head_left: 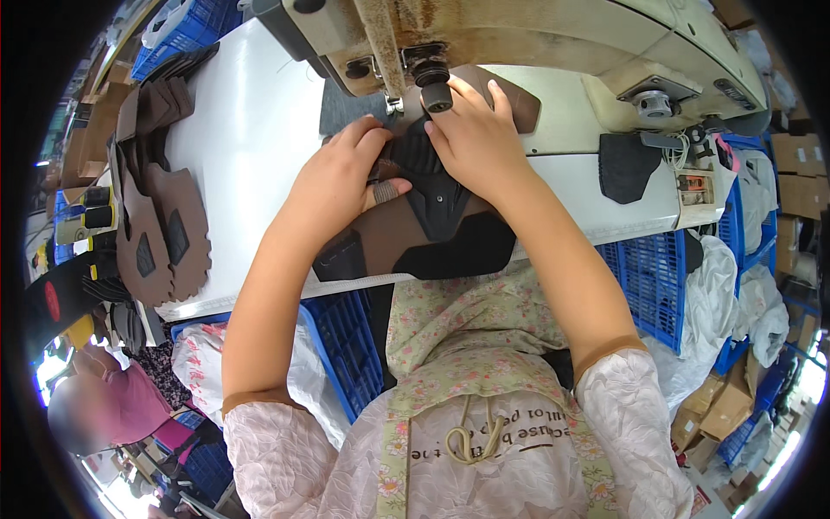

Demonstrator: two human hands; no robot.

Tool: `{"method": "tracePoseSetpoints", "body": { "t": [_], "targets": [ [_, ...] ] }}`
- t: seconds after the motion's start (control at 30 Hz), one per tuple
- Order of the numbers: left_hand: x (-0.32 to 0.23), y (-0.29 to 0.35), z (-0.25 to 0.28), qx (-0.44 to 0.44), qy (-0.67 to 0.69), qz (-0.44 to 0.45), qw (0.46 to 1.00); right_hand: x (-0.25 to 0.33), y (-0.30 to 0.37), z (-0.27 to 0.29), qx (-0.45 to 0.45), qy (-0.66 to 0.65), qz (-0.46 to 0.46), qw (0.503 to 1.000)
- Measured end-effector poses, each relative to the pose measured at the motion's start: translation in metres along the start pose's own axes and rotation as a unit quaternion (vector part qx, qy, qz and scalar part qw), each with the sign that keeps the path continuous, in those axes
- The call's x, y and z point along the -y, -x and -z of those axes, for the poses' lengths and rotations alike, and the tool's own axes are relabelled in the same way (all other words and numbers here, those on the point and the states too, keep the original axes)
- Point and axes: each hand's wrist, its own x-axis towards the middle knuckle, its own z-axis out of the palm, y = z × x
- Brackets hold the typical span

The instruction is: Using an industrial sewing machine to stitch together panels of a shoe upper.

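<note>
The panel (376,229) is laid between left hand (337,173) and right hand (477,138), slanted near left to far right; it is pressed by the right, fingers spread; the foot (394,105) is approached closer by the left, bent, whose grip cannot be told

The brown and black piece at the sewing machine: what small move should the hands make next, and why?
Perhaps ease the brown and black piece slightly along beside the presser foot, fingertips clear: the left hand and right hand both rest on it, close to the foot.
</note>
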Motion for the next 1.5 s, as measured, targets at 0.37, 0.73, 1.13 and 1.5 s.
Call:
{"method": "tracePoseSetpoints", "body": {
  "t": [0.37,0.73,1.13,1.5],
  "targets": [
    [0.014,-0.011,0.009,0.03,0.012,0.01,0.999,0.001,-0.009,-0.007,-0.022,0.01,-0.02,1.0],
    [0.019,0.003,0.002,-0.008,-0.035,-0.034,0.999,0.005,-0.01,-0.004,-0.014,-0.039,-0.08,0.996],
    [-0.027,0.003,-0.032,-0.064,-0.195,0.029,0.978,-0.026,-0.039,0.007,0.138,-0.092,-0.017,0.986],
    [-0.034,-0.002,-0.035,-0.086,-0.178,0.048,0.979,-0.036,-0.046,0.007,0.19,-0.144,-0.003,0.971]
  ]
}}
